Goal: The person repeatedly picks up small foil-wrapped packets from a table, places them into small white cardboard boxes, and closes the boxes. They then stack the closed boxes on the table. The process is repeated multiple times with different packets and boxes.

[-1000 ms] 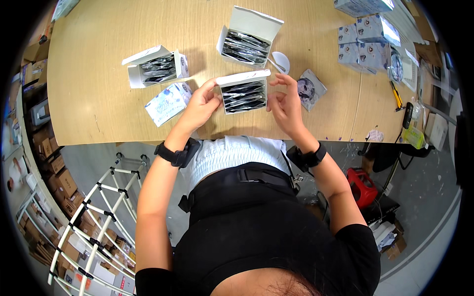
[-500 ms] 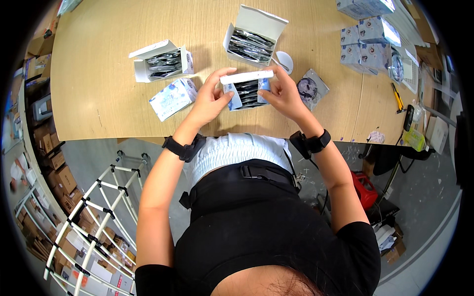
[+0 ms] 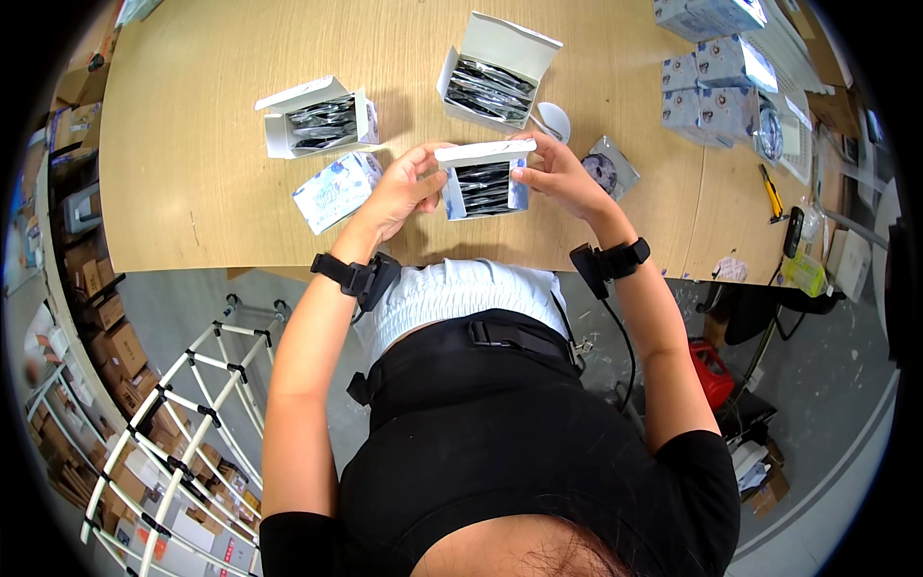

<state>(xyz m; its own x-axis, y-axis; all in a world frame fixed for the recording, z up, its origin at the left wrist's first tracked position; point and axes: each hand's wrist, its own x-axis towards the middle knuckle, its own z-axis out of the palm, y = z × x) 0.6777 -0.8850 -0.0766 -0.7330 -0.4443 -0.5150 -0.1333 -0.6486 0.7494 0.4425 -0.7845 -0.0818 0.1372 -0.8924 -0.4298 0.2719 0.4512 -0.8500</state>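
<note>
Fingers (image 3: 536,176) of the right hand (image 3: 571,187) and left hand (image 3: 398,199) hold an open box (image 3: 518,198) between them, thumbs at its side flaps, most other fingertips hidden behind the raised lid. Dark, shiny packets (image 3: 483,185) fill the box; whether its base rests on the counter (image 3: 183,192) cannot be told. Beyond the box stands an open carton (image 3: 505,43) with similar packets; left of the box are a second open carton (image 3: 281,137) and, nearer, a patterned box (image 3: 336,194). Just right of the box, the right hand partly covers a white scoop (image 3: 557,117) and a printed sachet (image 3: 615,165). Well right of the box, stacked cartons (image 3: 726,108) run out of frame at top. Counter surface shows between the box and the near edge, stretching wider to the box's left, and rightward past the sachet to a yellow cutter (image 3: 772,192).
</note>
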